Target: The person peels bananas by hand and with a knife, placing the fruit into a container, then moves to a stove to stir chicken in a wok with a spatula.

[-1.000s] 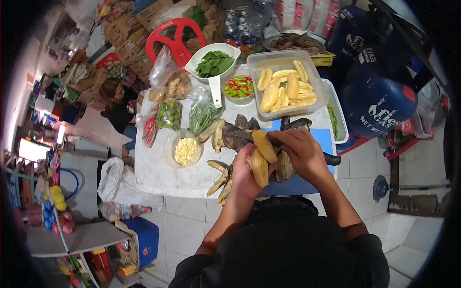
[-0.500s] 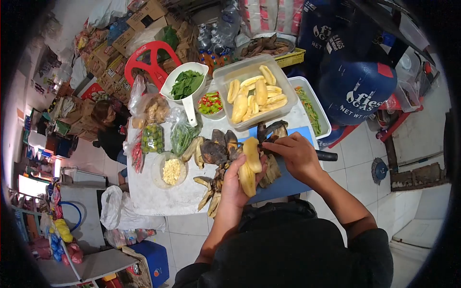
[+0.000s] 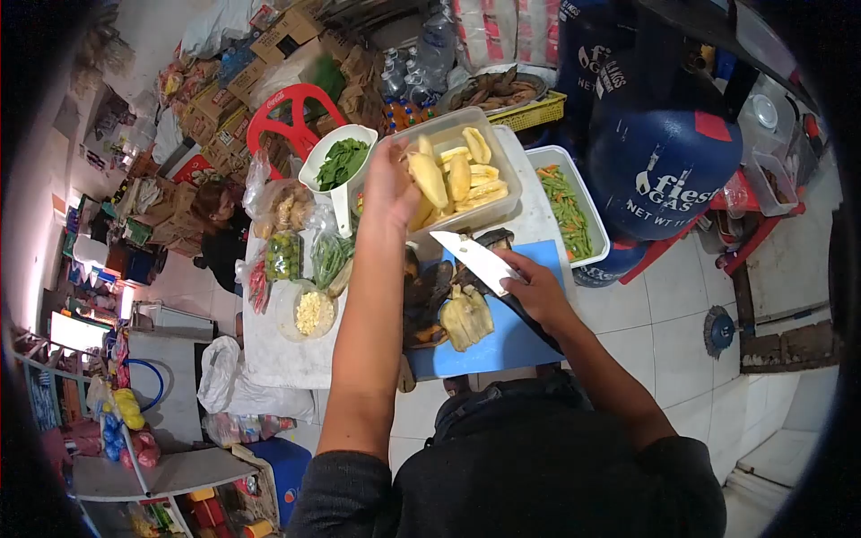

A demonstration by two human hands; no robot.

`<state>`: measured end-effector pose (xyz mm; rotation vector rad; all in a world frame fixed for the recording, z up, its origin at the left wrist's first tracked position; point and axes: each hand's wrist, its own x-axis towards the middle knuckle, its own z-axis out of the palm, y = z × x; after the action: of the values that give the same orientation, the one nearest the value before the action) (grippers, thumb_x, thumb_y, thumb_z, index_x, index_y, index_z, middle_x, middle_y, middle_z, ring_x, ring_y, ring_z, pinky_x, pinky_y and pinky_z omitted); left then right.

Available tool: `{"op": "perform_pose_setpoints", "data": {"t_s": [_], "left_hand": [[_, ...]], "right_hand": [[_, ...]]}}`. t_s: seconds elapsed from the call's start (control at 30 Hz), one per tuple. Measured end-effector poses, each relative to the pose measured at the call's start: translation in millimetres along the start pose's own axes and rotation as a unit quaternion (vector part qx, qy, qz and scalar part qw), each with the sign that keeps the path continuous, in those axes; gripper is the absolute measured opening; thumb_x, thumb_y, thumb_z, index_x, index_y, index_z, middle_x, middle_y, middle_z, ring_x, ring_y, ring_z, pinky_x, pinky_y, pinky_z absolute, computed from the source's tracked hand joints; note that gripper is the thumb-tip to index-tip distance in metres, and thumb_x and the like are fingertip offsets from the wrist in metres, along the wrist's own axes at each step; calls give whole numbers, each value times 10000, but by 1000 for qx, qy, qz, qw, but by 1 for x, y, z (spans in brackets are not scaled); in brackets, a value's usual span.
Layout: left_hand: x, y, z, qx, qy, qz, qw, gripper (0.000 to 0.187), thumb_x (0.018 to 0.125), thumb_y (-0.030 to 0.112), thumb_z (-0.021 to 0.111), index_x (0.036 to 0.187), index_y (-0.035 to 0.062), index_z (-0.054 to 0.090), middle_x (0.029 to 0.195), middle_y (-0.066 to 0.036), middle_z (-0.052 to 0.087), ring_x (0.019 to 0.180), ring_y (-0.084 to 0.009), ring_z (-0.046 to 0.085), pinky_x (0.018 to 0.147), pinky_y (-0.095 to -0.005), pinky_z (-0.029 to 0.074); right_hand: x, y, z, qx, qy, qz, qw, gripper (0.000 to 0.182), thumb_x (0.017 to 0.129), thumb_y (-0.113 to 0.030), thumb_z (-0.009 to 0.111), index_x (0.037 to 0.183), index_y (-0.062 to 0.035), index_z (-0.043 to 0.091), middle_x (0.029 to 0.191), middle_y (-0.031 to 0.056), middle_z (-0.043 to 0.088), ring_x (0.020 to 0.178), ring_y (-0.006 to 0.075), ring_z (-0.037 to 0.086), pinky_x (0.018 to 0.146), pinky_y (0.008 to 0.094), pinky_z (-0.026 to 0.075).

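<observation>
My left hand (image 3: 391, 190) is over the left side of a clear plastic container (image 3: 504, 204), its fingers closed on a peeled banana (image 3: 428, 179). More peeled banana pieces (image 3: 460, 177) lie inside the container. My right hand (image 3: 536, 291) grips a knife (image 3: 475, 262), its white blade pointing up and left above the blue cutting board (image 3: 517, 334). Under the knife, dark banana peels (image 3: 426, 300) and a pale opened peel (image 3: 466, 318) lie on the board.
Left on the table (image 3: 269, 359) are a white strainer of leaves (image 3: 343, 163), a bowl of chopped garlic (image 3: 314, 314) and bagged vegetables (image 3: 332, 255). A tray of cut beans (image 3: 569, 211) is at right, beside blue gas tanks (image 3: 668, 170). A person (image 3: 220, 229) is at far left.
My left hand has moved up from the board to the container with the peeled banana. The knife blade now shows in my right hand, and the pale peel lies on the board.
</observation>
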<state>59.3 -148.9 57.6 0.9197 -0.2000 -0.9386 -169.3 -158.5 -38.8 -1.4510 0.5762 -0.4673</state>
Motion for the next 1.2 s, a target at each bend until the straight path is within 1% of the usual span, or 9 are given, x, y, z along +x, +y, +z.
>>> {"op": "perform_pose_setpoints", "data": {"t_s": [0.13,0.4,0.57,0.7,0.77,0.83,0.97,1.1,1.2], "left_hand": [[-12,4,10,25,44,0,999,426,844,377,318,1127,62,373,1139,-178,418,1038,-308,377,948,-489,134],[-86,3,-27,-107,-121,-20,987,498,851,409,302,1231,87,286,1255,-171,319,1122,-295,347,915,-474,264],[-122,-1,-64,-185,-97,-19,978,452,864,360,275,1211,75,323,1300,-160,259,1200,-328,241,938,-518,214],[-139,6,-89,-202,-66,-9,977,484,847,408,311,1232,114,311,1278,-142,303,1187,-299,267,939,-481,226],[-144,12,-100,-226,-77,-10,971,486,847,411,308,1231,114,317,1284,-144,294,1187,-300,265,945,-475,223],[-147,18,-110,-258,-85,-13,962,470,854,397,308,1226,109,328,1284,-147,293,1181,-304,274,943,-472,231],[-149,27,-131,-280,-76,-22,957,477,857,391,282,1222,88,334,1291,-158,282,1198,-334,237,954,-502,195],[-146,31,-149,-241,-62,-66,966,477,859,409,265,1222,107,335,1285,-151,296,1179,-318,278,942,-476,220],[-141,30,-143,-17,-116,-61,991,534,853,486,200,1294,187,173,1276,-157,309,1164,-298,303,924,-414,251]], "right_hand": [[-3,-4,-11,45,-30,30,998,416,734,-22,495,1144,-14,429,1079,120,506,970,190,475,853,278,343],[8,2,-12,2,-95,52,994,421,720,-67,501,1134,-21,443,1105,140,489,989,207,471,839,282,346],[36,20,10,-256,-28,-129,958,368,690,-54,483,1057,-62,506,938,155,517,862,305,487,777,363,375],[42,15,31,-402,16,-219,889,317,660,-5,509,963,-81,563,891,127,514,829,284,480,739,350,382],[45,18,35,-395,-22,-182,900,283,662,-16,535,935,-84,571,896,117,517,882,282,457,748,347,370],[39,13,44,-442,68,-217,868,271,645,-44,552,915,-69,565,905,116,504,807,299,477,733,386,372],[33,-5,64,-409,119,-218,878,231,671,-33,564,901,-54,558,854,87,482,716,231,469,679,325,386],[26,-16,90,-260,176,-104,944,211,698,33,542,897,-39,548,760,39,404,632,106,391,566,198,353],[17,-20,103,-230,155,-109,955,200,700,33,528,890,-28,547,752,41,419,624,113,401,586,213,368]]}}
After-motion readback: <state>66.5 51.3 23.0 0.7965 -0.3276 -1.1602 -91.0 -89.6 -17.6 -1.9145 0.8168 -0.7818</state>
